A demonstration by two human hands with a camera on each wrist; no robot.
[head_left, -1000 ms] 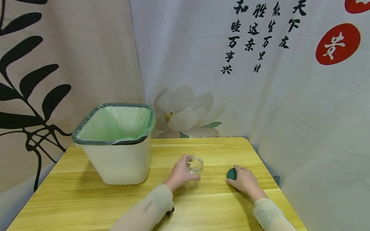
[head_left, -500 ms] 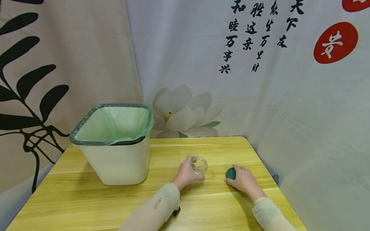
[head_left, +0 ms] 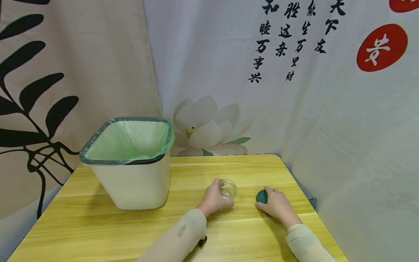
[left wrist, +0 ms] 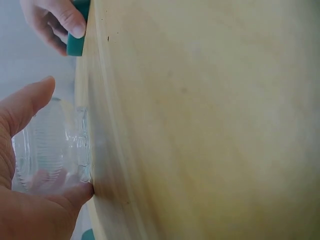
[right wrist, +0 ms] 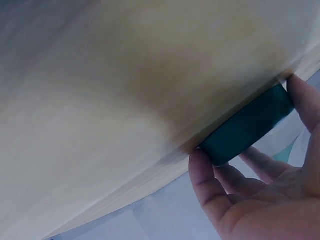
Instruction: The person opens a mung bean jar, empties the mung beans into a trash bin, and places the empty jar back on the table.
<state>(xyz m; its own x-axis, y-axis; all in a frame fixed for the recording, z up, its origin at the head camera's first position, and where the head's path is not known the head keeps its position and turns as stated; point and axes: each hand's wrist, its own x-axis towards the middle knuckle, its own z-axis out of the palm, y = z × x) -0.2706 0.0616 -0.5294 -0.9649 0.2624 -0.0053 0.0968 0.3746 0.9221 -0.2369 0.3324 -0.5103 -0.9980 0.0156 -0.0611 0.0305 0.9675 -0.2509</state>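
A clear glass jar (head_left: 227,189) stands upright on the wooden table, its open mouth facing up. My left hand (head_left: 215,198) holds it from the left, and in the left wrist view the fingers (left wrist: 77,195) lie along the jar's lower side while the thumb (left wrist: 37,97) reaches past the other side. To the right of the jar, a round green lid (head_left: 262,197) is on the table. My right hand (head_left: 277,205) grips the lid's edge, with the thumb and fingertips on opposite sides of the green rim (right wrist: 247,125) in the right wrist view.
A white trash bin (head_left: 137,185) with a pale green liner (head_left: 131,138) stands at the table's back left. Printed cloth (head_left: 212,72) hangs behind and to the right of the wooden table (head_left: 108,233).
My left hand and the jar have shifted slightly right and nearer to me, closer to the green lid. The right hand stays on the lid in about the same place.
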